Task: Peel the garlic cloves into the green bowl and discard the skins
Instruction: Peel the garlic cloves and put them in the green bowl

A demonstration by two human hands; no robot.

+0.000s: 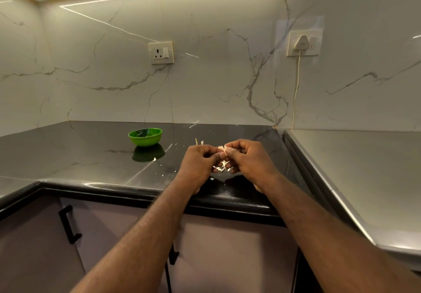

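1. Finding the green bowl (145, 136) upright on the black countertop (79, 153), at ten o'clock from the hands and well apart from both.
2. Making out only a pale glint inside the bowl; cannot tell whether any peeled cloves lie there.
3. Pinching a pale garlic clove (224, 149) with ragged skin between the fingertips of the left hand (200, 161) and the right hand (249, 158), just above the countertop near its front edge.
4. Curling thumb and forefinger of each hand round the clove, left from nine o'clock and right from three o'clock, with the other fingers folded beneath; neither grasp slack.
5. Spotting a small heap of loose garlic skins (222, 168) on the countertop at six o'clock from the clove, partly hidden between the two hands.
6. Noting stray skin scraps (197, 141) at eleven o'clock from the clove, plus one more fleck (154, 159) at five o'clock from the bowl, beside its reflection.
7. Seeing on the marble wall an empty socket (161, 53) at twelve o'clock from the bowl, and a white plug (300, 43) with a hanging cable (296, 87) at one o'clock from the hands.
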